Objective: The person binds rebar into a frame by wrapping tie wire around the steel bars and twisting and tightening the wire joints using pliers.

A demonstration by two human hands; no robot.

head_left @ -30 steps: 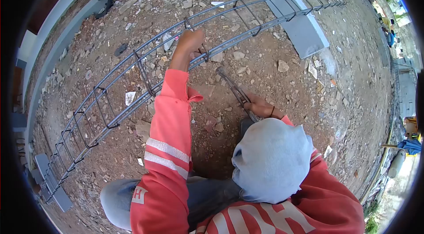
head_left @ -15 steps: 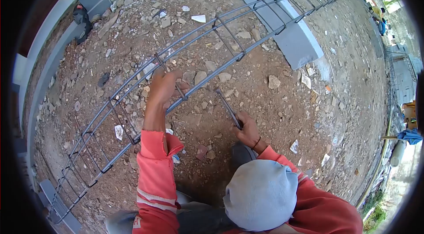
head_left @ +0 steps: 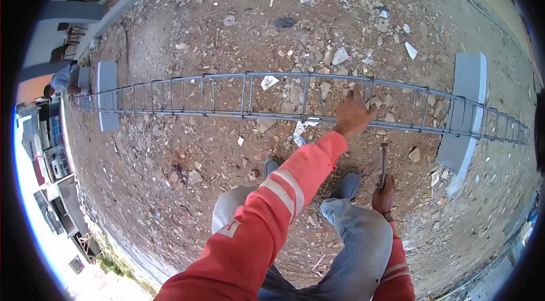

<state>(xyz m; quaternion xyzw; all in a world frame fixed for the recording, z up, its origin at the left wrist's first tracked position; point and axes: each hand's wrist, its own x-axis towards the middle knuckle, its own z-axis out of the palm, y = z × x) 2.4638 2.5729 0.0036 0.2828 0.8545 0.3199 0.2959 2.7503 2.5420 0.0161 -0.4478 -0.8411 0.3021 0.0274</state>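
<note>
A long rebar cage with square stirrups stretches across the view, resting on grey blocks near both ends. My left hand reaches over its near bars, fingers bent around the steel beside a stirrup; the fingertips are partly hidden. Lower and to the right, my right hand is closed around the handles of slim metal pincers. Their small head points up toward the cage without touching it.
One grey block supports the cage at left, another at right. A person is at the far left end. Stones and white tile pieces litter the dirt. My shoes stand close to the cage.
The view has swung, so the cage now lies nearly level and its left end shows. My left hand remains at the cage; my right hand still holds the pincers below it.
</note>
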